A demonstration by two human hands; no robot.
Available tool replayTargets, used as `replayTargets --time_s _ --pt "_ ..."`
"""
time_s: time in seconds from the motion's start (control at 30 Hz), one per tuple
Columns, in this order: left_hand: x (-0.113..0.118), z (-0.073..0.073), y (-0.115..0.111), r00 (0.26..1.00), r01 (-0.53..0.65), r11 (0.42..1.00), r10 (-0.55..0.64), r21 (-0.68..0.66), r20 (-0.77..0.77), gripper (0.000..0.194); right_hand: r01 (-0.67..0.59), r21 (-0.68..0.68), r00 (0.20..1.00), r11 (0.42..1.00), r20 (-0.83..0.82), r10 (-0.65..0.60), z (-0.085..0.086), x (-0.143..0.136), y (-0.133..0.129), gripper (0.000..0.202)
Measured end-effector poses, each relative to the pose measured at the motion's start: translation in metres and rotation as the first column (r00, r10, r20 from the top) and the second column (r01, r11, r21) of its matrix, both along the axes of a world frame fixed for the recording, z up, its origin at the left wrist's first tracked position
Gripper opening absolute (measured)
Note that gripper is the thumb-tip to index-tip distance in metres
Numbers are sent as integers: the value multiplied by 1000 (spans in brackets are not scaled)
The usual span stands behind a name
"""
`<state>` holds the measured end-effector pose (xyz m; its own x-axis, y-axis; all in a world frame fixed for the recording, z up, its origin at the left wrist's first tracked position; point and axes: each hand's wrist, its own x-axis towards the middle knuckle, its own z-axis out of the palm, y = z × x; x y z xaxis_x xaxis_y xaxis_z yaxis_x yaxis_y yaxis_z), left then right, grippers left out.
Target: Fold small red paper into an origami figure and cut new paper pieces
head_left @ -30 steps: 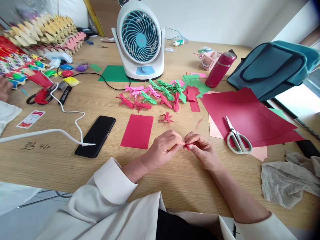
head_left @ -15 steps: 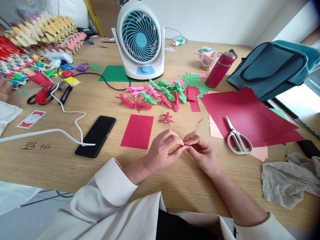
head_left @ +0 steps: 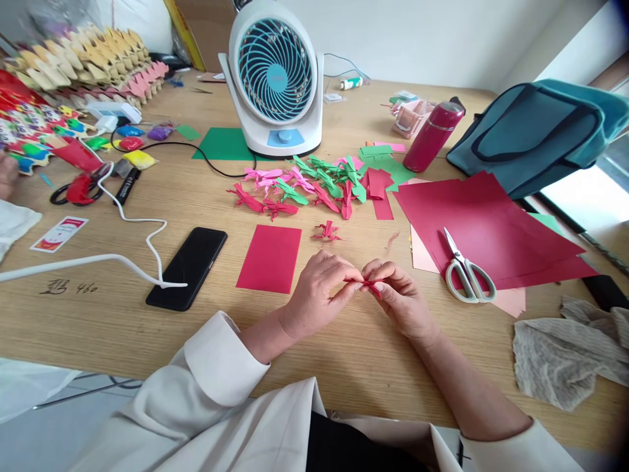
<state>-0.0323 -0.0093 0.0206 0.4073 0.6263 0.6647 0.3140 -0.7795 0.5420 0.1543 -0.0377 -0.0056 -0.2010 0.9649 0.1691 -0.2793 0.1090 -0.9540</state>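
A small piece of folded red paper [head_left: 369, 285] is pinched between both hands above the table. My left hand [head_left: 322, 292] grips its left end with thumb and forefinger. On the other end, the thumb and fingers of my right hand [head_left: 403, 303] are closed; part of the paper is hidden by them. Just beyond lies a small folded red paper figure [head_left: 327, 230]. A flat red paper rectangle [head_left: 269, 259] rests left of my hands. Farther back, several folded figures in pink, green and red paper [head_left: 289, 191] lie in a loose pile.
White-handled scissors [head_left: 469, 272] lie on large red sheets [head_left: 506, 229] at the right. A fan [head_left: 278, 78] stands at the back, a red bottle [head_left: 433, 136] and teal bag [head_left: 535, 141] right of it. Left are a phone [head_left: 187, 267] and another person's hand [head_left: 6, 176].
The fingertips have shifted slightly on the folded paper, and more of it now shows between my hands. Both hands stay in nearly the same place.
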Motion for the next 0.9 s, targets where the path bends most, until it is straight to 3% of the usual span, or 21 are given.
replayTargets --time_s 0.2,0.47,0.9 --pt "-1 5 -4 997 0 1000 0 4 -76 9 -29 -13 1000 999 6 29 1 0 0 13" --pt "0 9 -5 998 19 999 -17 33 -65 11 -64 -3 998 998 1 64 2 2 0 12" --pt "2 4 -6 999 15 999 -17 -34 -47 10 -15 53 992 998 126 8 8 0 -2 9"
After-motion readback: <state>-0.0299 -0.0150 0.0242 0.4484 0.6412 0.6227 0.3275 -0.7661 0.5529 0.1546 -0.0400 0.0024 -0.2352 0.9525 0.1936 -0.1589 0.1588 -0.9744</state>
